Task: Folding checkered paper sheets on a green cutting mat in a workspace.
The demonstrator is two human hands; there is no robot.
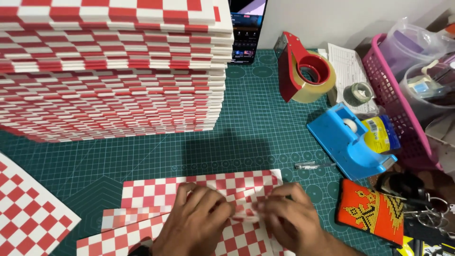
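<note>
A sheet of red-and-white checked paper (pixel 156 189) lies on the green cutting mat (pixel 265 123) at the bottom centre, partly folded. My left hand (pixel 194 223) and my right hand (pixel 294 218) meet over its middle and pinch a raised fold of the paper between the fingertips. The hands hide the part of the sheet beneath them.
A tall stack of folded red-and-white checked pieces (pixel 113 66) fills the back left. Another checked sheet (pixel 28 213) lies at the left edge. To the right are a red tape gun (pixel 303 68), a blue tape dispenser (pixel 350 140), a pen (pixel 313 165), a pink basket (pixel 393 99), an orange beaded pouch (pixel 372 211) and a phone (pixel 246 28).
</note>
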